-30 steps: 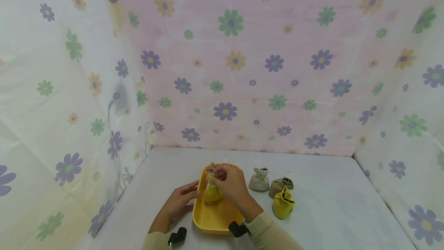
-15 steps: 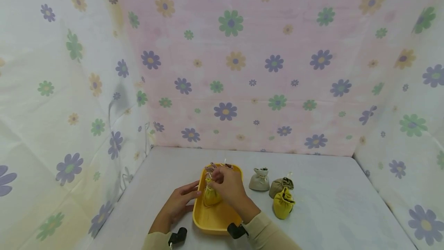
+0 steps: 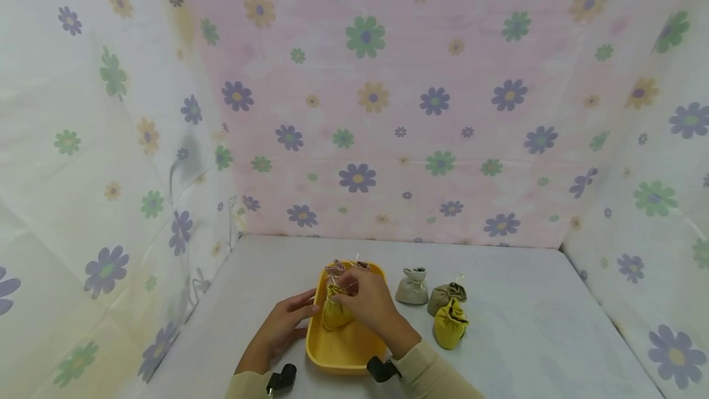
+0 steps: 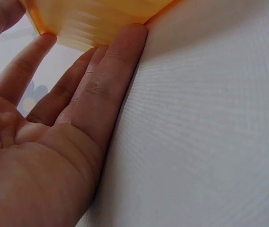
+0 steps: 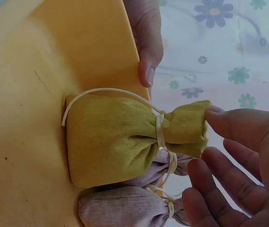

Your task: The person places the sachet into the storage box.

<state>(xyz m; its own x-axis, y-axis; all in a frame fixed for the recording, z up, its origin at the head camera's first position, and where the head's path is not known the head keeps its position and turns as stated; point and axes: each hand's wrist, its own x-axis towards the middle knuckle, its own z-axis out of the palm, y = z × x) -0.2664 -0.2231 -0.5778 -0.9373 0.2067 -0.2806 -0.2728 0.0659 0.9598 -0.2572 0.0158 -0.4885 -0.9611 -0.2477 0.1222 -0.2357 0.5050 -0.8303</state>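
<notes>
Flowery backdrop (image 3: 388, 125), head view: pinkish cloth covered in purple, green and orange daisies, a few faint creases.
Side cloths (image 3: 94, 202): paler, same daisy print, pretty wrinkly on the left.
Table (image 3: 532, 300): plain whitish top running right up to the backdrop.
Yellow tray (image 3: 343, 350): sits on the table, left of the loose bags.
Yellow bag (image 3: 335, 314): inside the tray, at its left side, neck up.
Left hand (image 3: 288, 322): outside the tray's left wall, fingers extended and touching it.
Right hand (image 3: 373, 300): over the tray, fingers bent at the yellow bag's neck.
Loose bags: a grey bag (image 3: 412, 288), a brownish bag (image 3: 445, 298) and a second yellow bag (image 3: 450, 328), all on the table, the last two touching.
Table, left wrist view: faint woven-looking texture; the left hand's edge rests on it, fingertips on the tray.
Tray floor, right wrist view: yellow with little dark specks and a reddish scratch; the yellow bag's base is on it, two purplish bags (image 5: 125, 205) right beside.
Right hand up close: thumb and fingers apart around the frilly top; can't tell if it's actually pinching.
</notes>
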